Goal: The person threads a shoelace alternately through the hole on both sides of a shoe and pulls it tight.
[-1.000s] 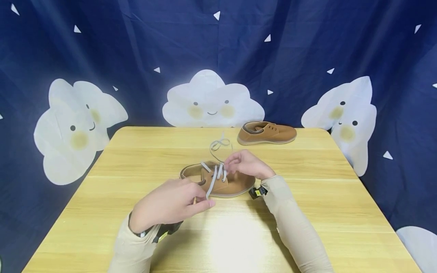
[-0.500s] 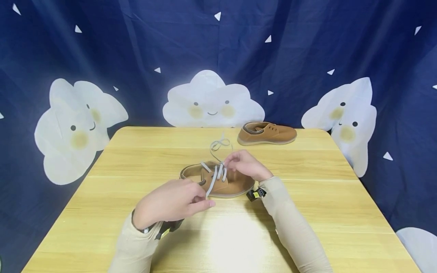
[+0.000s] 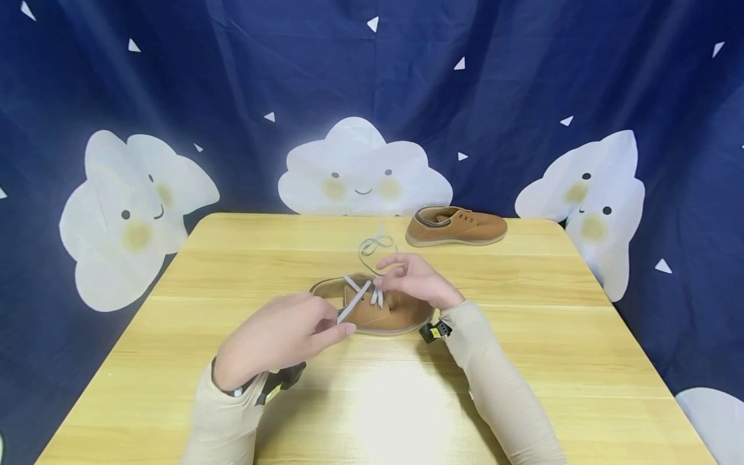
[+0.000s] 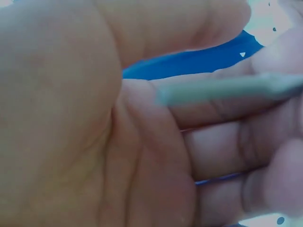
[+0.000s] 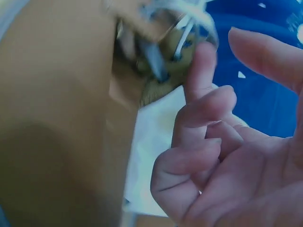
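A brown shoe (image 3: 401, 314) lies mid-table in the head view, toe to the right, with a flat grey shoelace (image 3: 356, 302) through its eyelets. My left hand (image 3: 285, 329) holds one length of the lace taut at the near side; in the left wrist view the lace (image 4: 213, 90) crosses its curled fingers. Over the lacing is my right hand (image 3: 415, 281), thumb and forefinger apart. Up close in the right wrist view, one fingertip (image 5: 204, 54) touches the lace loop while the other fingers bend loosely. The heel side of the shoe is partly behind my left hand.
A second brown shoe (image 3: 456, 227), with no lace in its eyelets, stands at the table's back edge. The lace's other end (image 3: 374, 245) lies coiled on the wooden table (image 3: 261, 258) beyond the near shoe. A blue curtain (image 3: 372, 71) hangs behind.
My left hand has moved slightly left, drawing its length of lace along. My right thumb and forefinger have spread apart at the lacing. The far shoe stays put.
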`<state>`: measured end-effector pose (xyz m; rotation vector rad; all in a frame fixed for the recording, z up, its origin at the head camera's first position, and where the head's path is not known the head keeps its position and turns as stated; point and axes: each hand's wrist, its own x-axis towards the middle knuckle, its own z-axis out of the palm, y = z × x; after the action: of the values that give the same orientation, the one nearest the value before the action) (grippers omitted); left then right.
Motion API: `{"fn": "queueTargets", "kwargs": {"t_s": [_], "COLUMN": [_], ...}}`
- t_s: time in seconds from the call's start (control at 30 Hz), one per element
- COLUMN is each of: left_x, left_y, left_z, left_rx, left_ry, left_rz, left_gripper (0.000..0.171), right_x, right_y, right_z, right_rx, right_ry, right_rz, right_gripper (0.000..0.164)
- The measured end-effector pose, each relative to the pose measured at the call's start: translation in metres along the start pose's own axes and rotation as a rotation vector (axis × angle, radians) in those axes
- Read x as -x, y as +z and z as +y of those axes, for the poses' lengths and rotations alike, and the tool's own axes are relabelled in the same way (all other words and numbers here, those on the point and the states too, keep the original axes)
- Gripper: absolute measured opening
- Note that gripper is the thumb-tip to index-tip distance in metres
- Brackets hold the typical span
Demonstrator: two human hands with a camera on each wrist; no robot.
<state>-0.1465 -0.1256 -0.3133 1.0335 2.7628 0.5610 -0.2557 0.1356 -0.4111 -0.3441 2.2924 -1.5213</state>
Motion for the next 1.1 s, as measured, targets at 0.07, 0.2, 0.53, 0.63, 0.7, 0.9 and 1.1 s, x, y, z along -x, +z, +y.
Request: {"fn": "queueTargets", "kwargs": {"t_s": [0.07,0.2,0.53,0.63,0.7,0.9,1.1], "left_x": [0.001,0.003,-0.012,-0.03,-0.043,-0.074,-0.085], "left_y": [-0.001,-0.003,0.009,0.019,0.028,0.053,0.064], "left_z": [0.001,0.0,-0.013,-0.018,-0.021,-0.024,-0.028], "left_rx": [-0.005,-0.015,-0.002,-0.003,-0.006,0.02,0.017], "left_ry": [-0.002,-0.003,-0.072,-0.083,-0.074,-0.109,-0.148], "left_rz": [0.011,0.019,-0.045,-0.038,-0.022,0.045,0.087], "left_gripper": [0.039,0.038,0.036,0.036,0.034,0.017,0.013], "right_x": [0.002,0.003,0.002,0.002,0.004,0.007,0.007], "right_y": [0.001,0.001,0.002,0.001,0.0,-0.004,0.001], "right_z": [-0.002,-0.006,-0.004,-0.004,-0.004,-0.003,-0.006], "right_rx": [0.035,0.047,0.056,0.055,0.046,0.044,0.124], "right_ry": [-0.009,-0.025,-0.01,-0.028,-0.044,-0.08,-0.11], "right_rz": [0.014,0.014,0.023,-0.015,-0.049,-0.101,-0.039], "right_gripper": [0.046,0.045,0.041,0.041,0.04,0.038,0.036]}}
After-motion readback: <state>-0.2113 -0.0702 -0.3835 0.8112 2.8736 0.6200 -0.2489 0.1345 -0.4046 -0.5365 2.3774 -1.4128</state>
